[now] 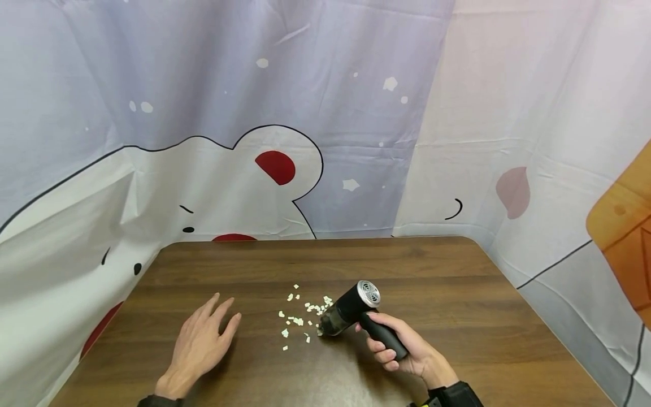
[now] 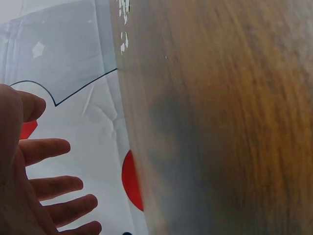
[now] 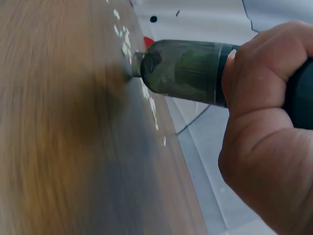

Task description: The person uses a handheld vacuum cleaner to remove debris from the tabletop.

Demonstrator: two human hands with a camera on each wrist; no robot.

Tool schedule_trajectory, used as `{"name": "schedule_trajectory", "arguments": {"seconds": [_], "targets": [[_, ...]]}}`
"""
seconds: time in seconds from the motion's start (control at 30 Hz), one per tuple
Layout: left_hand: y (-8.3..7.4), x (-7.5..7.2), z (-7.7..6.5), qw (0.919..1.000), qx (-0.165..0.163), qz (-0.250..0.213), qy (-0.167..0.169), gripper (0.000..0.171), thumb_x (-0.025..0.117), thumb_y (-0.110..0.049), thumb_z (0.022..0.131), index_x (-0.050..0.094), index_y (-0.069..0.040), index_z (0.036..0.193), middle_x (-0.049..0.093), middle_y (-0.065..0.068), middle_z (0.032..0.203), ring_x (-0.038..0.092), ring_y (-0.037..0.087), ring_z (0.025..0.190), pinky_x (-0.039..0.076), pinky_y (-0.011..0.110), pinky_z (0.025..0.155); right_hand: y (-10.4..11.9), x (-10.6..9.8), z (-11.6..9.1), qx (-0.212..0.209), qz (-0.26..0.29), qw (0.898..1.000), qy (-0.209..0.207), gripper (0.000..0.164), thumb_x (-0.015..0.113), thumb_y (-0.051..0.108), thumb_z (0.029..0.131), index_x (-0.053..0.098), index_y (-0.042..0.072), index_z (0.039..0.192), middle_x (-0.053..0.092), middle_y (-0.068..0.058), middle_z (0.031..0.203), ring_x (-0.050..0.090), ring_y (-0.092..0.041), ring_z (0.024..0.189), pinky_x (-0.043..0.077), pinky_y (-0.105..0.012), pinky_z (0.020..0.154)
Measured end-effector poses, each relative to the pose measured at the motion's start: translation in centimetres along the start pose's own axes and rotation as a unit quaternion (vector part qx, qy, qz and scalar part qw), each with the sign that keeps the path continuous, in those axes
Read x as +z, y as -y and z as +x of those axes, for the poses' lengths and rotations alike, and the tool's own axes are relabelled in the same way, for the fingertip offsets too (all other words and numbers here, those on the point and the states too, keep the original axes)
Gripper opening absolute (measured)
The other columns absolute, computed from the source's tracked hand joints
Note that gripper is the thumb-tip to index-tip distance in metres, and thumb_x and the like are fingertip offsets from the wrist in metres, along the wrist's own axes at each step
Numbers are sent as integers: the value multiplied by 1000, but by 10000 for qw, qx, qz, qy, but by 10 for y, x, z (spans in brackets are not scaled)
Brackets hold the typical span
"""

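Observation:
My right hand (image 1: pixel 407 345) grips the black handle of a small handheld vacuum cleaner (image 1: pixel 348 308). Its silver vented end points up and away, while the see-through nozzle slants down to the tabletop, right at the edge of some scattered pale paper scraps (image 1: pixel 298 321). In the right wrist view, the clear dust cup (image 3: pixel 183 71) shows a greenish part inside, and the nozzle tip sits close over the wood beside the scraps. To the left of the scraps, my left hand (image 1: pixel 200 339) hovers over the table with fingers spread, holding nothing; the left wrist view shows its fingers (image 2: pixel 56 187) extended.
A brown wood-grain table (image 1: pixel 488 316) with rounded far corners lies under both hands. Behind it and along its sides hangs a printed cloth (image 1: pixel 356 113) with cartoon shapes, meeting the table's far edge.

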State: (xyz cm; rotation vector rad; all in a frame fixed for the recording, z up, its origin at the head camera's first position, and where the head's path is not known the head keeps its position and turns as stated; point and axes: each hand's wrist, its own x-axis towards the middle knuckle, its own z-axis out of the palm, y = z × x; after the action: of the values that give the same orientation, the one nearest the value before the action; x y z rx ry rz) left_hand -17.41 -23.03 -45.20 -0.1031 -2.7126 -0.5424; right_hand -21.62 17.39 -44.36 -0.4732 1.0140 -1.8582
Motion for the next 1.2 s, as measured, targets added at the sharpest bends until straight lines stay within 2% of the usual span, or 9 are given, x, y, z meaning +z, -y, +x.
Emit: {"name": "schedule_trajectory", "arguments": {"seconds": [0.13, 0.4, 1.2], "targets": [[1, 0, -1, 10000, -21, -4, 5, 51, 47, -41, 99, 55, -3, 132, 40, 31, 140, 41, 51, 122, 32, 66, 96, -1, 3, 5, 75, -30, 10000, -16, 39, 21, 36, 104, 46, 10, 119, 43, 7, 68, 41, 1, 50, 36, -13, 43], [3, 0, -2, 10000, -56, -8, 43, 51, 47, -41, 99, 55, -3, 132, 40, 31, 140, 40, 50, 123, 31, 66, 96, -1, 3, 14, -59, -45, 9998, -169, 37, 24, 37, 104, 46, 10, 117, 44, 7, 67, 40, 1, 50, 36, -13, 43], [9, -3, -7, 9999, -103, 3, -60, 48, 50, -38, 98, 57, -3, 130, 42, 31, 138, 41, 50, 122, 31, 66, 97, -7, 13, 54, 109, 159, 9997, -138, 35, 28, 40, 103, 47, 12, 113, 44, 8, 65, 39, 2, 48, 37, -12, 42]]}}
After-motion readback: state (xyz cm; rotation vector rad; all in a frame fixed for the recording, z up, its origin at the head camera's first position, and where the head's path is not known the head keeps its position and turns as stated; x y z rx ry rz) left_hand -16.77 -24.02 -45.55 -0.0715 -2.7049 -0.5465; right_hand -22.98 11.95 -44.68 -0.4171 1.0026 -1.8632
